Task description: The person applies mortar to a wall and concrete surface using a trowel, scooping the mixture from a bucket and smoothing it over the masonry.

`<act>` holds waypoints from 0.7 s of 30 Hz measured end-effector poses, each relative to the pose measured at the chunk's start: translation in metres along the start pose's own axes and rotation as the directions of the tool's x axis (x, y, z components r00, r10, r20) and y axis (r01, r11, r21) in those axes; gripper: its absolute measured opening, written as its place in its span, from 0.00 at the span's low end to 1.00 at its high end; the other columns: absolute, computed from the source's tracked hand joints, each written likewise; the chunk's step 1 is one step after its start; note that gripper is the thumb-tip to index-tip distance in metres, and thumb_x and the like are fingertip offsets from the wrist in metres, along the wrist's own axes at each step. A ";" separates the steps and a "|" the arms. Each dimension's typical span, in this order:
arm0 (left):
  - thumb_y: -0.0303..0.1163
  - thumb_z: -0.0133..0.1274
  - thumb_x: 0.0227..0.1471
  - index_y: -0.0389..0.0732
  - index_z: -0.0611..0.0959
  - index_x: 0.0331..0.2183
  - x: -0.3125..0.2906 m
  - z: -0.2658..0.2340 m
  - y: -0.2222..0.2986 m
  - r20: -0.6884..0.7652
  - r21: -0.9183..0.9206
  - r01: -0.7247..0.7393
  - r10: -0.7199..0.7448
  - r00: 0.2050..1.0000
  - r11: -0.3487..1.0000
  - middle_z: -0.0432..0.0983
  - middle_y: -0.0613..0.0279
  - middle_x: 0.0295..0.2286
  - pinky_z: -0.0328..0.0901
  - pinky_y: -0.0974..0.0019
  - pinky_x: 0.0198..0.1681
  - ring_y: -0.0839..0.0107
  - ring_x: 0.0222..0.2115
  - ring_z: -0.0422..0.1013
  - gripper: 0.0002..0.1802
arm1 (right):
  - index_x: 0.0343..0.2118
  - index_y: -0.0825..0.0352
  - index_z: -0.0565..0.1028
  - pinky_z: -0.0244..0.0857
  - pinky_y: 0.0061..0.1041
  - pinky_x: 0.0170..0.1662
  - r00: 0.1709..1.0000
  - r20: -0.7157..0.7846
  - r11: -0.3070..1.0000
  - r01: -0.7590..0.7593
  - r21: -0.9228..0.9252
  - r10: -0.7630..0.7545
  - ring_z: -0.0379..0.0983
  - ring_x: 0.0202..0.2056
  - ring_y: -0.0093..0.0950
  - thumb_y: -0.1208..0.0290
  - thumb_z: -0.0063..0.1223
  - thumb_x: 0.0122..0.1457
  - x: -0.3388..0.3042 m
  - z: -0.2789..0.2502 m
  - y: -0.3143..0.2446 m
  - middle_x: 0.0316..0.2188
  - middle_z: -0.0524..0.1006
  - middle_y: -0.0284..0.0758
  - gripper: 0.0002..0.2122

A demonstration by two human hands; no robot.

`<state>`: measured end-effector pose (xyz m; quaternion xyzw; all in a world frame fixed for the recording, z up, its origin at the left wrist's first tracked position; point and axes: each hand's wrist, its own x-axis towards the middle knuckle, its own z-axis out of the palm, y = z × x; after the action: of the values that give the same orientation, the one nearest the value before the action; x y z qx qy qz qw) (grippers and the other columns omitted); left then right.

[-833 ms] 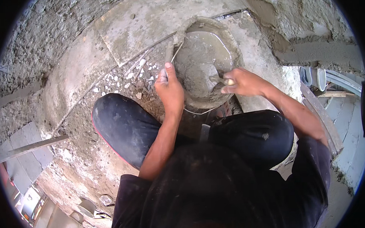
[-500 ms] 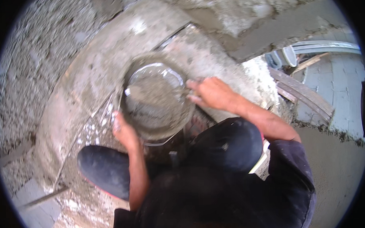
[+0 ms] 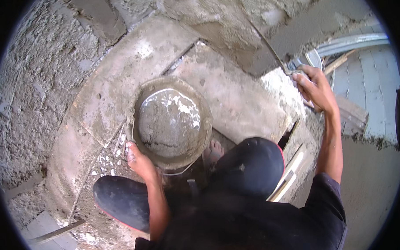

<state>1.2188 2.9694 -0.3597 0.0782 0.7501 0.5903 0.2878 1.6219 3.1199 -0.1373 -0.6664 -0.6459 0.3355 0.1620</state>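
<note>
A round bucket [image 3: 204, 140] holding wet grey mortar [image 3: 165, 126] stands between my knees, its rim caked with cement. My left hand [image 3: 141, 161] is closed on the bucket's left rim, thumb uppermost. Out to the right, my right hand [image 3: 315, 89] is closed round what looks like a trowel [image 3: 267, 44]. Its long thin blade shows nearly edge-on, reaching up and left from my fingers across the grey mortared edge. The handle is hidden in my fist.
Cement-stained boards [image 3: 234, 90] lie beneath and around the bucket. Rough mortar [image 3: 44, 77] covers the left side. A smooth mortar band [image 3: 311, 26] runs along the upper right. Pale planks [image 3: 287, 177] lie by my right knee; a bare foot [image 3: 215, 150] shows beside the bucket.
My right hand has left the bucket's right rim and moved up and right, where it now grips the trowel. The left hand stays on the bucket.
</note>
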 end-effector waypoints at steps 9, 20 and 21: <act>0.42 0.46 0.66 0.29 0.77 0.28 -0.014 0.009 0.004 0.158 0.060 -0.155 0.144 0.977 0.986 0.65 0.71 0.20 0.56 0.65 0.27 0.78 0.24 0.58 0.24 | 0.38 0.67 0.73 0.66 0.46 0.34 0.885 0.320 0.644 0.465 -0.608 -0.337 0.75 0.31 0.50 0.65 0.54 0.59 -0.008 0.121 -0.023 0.24 0.75 0.49 0.11; 0.41 0.43 0.67 0.27 0.80 0.40 -0.016 0.001 -0.003 0.195 -0.020 -0.102 0.104 0.975 0.995 0.74 0.68 0.30 0.61 0.73 0.36 0.82 0.32 0.63 0.23 | 0.35 0.71 0.77 0.70 0.43 0.41 0.545 0.823 0.633 0.696 -0.339 -0.159 0.78 0.37 0.48 0.65 0.52 0.60 0.028 0.252 -0.050 0.29 0.80 0.46 0.12; 0.41 0.43 0.67 0.28 0.79 0.35 -0.013 0.001 -0.006 0.175 -0.041 -0.100 0.105 0.979 0.994 0.70 0.69 0.26 0.59 0.70 0.33 0.80 0.29 0.61 0.23 | 0.36 0.71 0.76 0.70 0.43 0.41 0.565 0.804 0.663 0.676 -0.322 -0.185 0.77 0.37 0.48 0.64 0.52 0.60 0.024 0.242 -0.044 0.29 0.80 0.46 0.13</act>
<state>1.2312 2.9625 -0.3605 0.1641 0.7070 0.6071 0.3237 1.4283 3.0958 -0.2898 -0.3036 -0.8761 0.2876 -0.2401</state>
